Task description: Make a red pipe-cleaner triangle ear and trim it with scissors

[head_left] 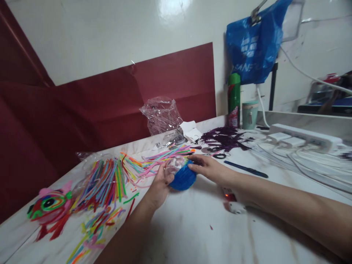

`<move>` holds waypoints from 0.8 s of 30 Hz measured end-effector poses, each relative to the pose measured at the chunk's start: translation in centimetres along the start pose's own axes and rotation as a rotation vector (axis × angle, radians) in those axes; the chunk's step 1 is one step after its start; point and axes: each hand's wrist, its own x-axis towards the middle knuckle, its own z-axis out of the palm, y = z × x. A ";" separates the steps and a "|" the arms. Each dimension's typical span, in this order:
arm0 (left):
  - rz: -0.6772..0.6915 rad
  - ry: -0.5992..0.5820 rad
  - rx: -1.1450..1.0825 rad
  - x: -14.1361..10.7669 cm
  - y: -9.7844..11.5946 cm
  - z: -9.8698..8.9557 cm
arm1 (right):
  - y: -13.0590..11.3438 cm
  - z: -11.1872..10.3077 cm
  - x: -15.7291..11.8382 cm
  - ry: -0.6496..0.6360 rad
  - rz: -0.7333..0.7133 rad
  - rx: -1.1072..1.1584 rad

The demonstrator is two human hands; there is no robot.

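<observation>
near the front, the left arm (132, 227) is slanted far and right, and the right arm (275, 205) is stretched in from the right. the ball (183, 179) is held between both hands in the middle, over the white table (189, 227). its left side is cupped by the left hand (158, 189), with the thumb bent over the front. its right top is gripped by the curled fingers of the right hand (205, 168). the lower right is covered in blue; the rest looks see-through, though it is blurry. the ball is perhaps being turned or pressed smooth, and a steady, soft hold seems to be called for. fuzzy sticks (107, 179) are heaped to the left, and purple tassels (224, 139) are spread far right.
</observation>
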 end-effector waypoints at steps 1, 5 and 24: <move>0.011 0.033 0.019 0.1 -0.3 0.0 | 0.2 0.0 0.1 0.046 0.014 -0.053; 0.062 0.180 0.118 0.3 -1.4 0.3 | 0.2 0.1 0.2 0.093 0.068 -0.110; 0.100 0.229 -0.141 0.8 -0.8 -0.6 | -2.4 -0.8 -0.3 -0.058 -0.017 -0.010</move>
